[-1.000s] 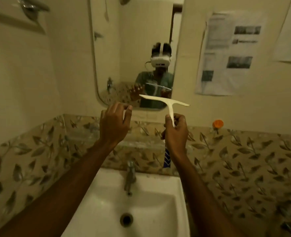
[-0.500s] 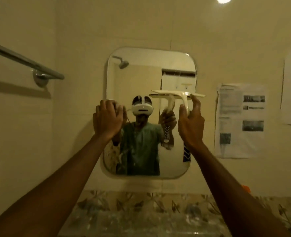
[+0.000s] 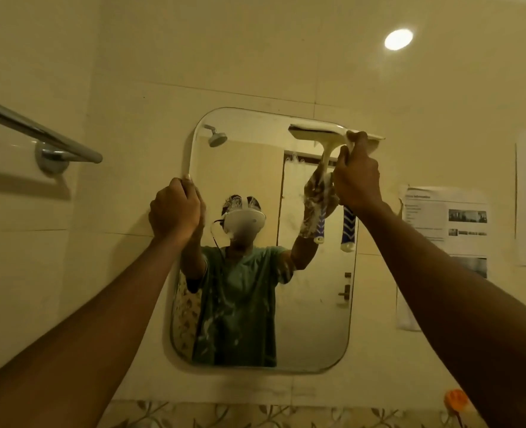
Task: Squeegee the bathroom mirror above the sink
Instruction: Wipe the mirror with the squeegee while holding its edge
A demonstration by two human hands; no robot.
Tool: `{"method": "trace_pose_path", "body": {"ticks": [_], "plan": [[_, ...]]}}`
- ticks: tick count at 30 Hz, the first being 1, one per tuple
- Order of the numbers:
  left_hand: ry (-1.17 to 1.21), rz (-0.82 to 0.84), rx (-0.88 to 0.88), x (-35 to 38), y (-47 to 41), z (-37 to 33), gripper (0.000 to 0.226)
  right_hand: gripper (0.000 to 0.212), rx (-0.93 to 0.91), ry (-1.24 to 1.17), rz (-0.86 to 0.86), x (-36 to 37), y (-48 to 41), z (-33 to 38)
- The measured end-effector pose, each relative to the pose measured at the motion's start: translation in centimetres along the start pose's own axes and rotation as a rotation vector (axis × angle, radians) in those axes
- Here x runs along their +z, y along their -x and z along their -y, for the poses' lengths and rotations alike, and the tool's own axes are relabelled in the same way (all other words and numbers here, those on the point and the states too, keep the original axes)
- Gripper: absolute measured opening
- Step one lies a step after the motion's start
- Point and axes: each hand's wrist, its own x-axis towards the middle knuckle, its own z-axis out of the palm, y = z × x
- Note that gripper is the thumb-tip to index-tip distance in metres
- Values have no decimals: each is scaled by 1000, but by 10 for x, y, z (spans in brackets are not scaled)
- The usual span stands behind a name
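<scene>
Our right fingers (image 3: 356, 140) are curled tight round the neck of the squeegee (image 3: 314, 131), just under its head. The right hand (image 3: 358, 180) sets the white blade across the top right corner of the mirror (image 3: 314, 304), with the blade's right end overhanging onto the wall. The blue-striped handle end (image 3: 348, 230) hangs out below the wrist. Our left fingers (image 3: 188, 184) are hooked over the mirror's left edge, and the left hand (image 3: 175, 208) grips it there, seemingly to steady the glass. Both forearms rise from the lower corners, the right reaching higher than the left.

We judge this to be the start of a stroke, because the blade sits at the top and whitish flecks show across the glass below. We cannot tell whether the rubber actually touches the surface. The next move calls for even pressure and a straight pull downward with the blade kept level, while the left hand holds firm.
</scene>
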Motion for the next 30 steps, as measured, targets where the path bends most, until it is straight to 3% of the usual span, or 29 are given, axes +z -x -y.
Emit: {"method": "trace_pose_path", "body": {"ticks": [8,14,19,24,30], "plan": [[-77,-97,105,8,-5,5,54,51,6,39,92,1,31,-19],[-51,-78,148,5,-7,7,57,47,78,60,116,1,79,-36],[-86,-81,167,1,-5,9,61,30,-15,84,51,-20,25,-11],[-74,-121,147,6,1,14,59,37,-31,150,78,-18,-15,-5],[-73,-135,143,7,5,14,61,46,21,130,118,-7,70,-39]]}}
